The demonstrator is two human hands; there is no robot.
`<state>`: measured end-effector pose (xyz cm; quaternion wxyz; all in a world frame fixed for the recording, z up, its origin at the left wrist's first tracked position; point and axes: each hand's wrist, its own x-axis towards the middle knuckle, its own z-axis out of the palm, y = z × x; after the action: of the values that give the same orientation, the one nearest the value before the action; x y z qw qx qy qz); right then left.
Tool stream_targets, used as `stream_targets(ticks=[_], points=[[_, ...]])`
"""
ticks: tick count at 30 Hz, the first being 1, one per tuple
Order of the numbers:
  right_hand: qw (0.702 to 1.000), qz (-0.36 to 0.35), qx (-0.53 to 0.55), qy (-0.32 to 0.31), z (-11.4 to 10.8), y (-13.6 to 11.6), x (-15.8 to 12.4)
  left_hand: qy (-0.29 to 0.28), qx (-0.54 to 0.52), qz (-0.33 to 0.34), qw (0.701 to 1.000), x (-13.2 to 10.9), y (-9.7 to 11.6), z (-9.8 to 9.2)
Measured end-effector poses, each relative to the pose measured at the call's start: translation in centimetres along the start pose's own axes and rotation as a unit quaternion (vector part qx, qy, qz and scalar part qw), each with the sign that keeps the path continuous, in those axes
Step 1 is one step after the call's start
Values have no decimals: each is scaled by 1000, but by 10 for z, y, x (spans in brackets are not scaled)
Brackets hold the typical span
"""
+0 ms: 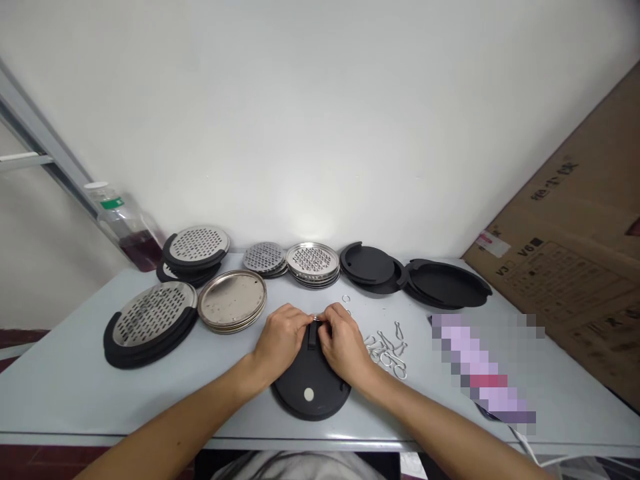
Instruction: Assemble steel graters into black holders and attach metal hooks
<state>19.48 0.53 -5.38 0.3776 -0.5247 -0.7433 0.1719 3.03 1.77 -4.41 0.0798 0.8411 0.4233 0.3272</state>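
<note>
A round black disc (311, 377) lies before me near the table's front edge, with a whitish round spot and a raised black tab (313, 335). At the tab's far end, my left hand (284, 337) and my right hand (345, 343) meet with closed fingertips. Between them shows a small shiny metal ring (316, 318), mostly hidden by the fingers, so its exact shape is unclear. Loose wire rings and clips (387, 353) lie in a small heap just right of my right hand. A single thin metal ring (346, 299) sits farther back.
Perforated metal plates (313, 259) and black trays (447, 283) line the wall. Plain metal lids (233, 300) and grater plates in black holders (153, 320) stand left. A jar of dark liquid (135, 240) is behind them. A pixelated object (483, 373) and a large carton (565, 267) are right.
</note>
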Motion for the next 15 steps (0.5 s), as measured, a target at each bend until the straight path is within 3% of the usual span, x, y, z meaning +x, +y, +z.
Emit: stream_targets(ticks=[8,15], points=[[1000,4,-3,4,-4,-5,3,-3,-7,-25,1000,3,4,-6],[998,26,31,-38,-19,1,11,-18,-50,-56,997,5,4,-8]])
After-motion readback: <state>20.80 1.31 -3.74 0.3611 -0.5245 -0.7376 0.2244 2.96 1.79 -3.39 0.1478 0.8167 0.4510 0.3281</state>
